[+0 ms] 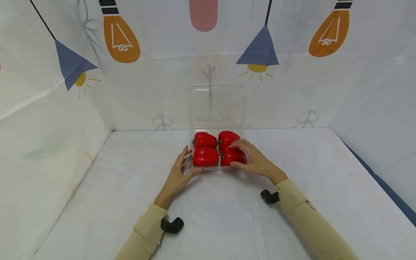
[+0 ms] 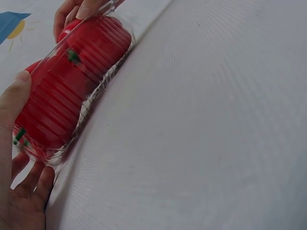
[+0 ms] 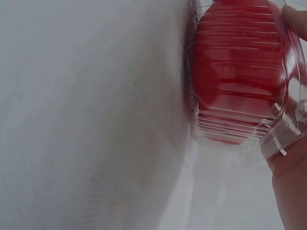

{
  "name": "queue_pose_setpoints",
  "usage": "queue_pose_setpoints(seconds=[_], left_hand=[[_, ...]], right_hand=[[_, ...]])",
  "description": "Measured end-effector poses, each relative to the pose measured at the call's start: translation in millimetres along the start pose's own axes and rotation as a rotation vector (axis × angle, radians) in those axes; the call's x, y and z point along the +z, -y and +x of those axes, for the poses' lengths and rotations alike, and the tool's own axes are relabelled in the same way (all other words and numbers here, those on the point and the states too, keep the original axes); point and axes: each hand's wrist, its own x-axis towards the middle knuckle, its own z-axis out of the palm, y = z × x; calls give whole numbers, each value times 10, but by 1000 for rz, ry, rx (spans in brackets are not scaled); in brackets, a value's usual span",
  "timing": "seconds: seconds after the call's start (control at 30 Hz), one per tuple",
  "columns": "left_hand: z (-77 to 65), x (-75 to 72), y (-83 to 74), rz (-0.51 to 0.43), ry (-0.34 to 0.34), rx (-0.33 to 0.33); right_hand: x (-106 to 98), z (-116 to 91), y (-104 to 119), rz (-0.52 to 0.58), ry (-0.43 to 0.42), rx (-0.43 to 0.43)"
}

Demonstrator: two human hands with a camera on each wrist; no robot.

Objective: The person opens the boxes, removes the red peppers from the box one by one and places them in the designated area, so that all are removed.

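Note:
A clear plastic clamshell container (image 1: 208, 168) stands on the table with its lid (image 1: 227, 104) raised at the back. Red bell peppers with green stems fill it in two rows: front left (image 1: 205, 157), back left (image 1: 204, 140), back right (image 1: 227, 137) and front right (image 1: 232, 156). My left hand (image 1: 178, 176) holds the container's front left corner, thumb at the front rim and fingers along the left side. With my right hand (image 1: 256, 161) I grip the front right pepper, thumb at its front and fingers over its far side. The container's ribbed wall (image 2: 53, 110) shows in the left wrist view.
A white-covered table (image 1: 221, 216) spreads around the container. Behind it rises a white sheet (image 1: 162, 86) printed with lamps and bulbs, and more sheeting hangs at both sides. A small black device (image 1: 172, 225) sits at the left wrist, another (image 1: 270, 196) at the right.

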Motion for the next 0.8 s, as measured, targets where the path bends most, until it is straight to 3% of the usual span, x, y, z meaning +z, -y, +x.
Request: queue_pose_setpoints(seconds=[0.5,0.8], left_hand=[[2,-4,4,-11,2,-2],[-1,3,7,-9,0,-10]], right_hand=[[-10,-7,-27,99,-81,-45],[6,-10,-50,166,-89,-37]])
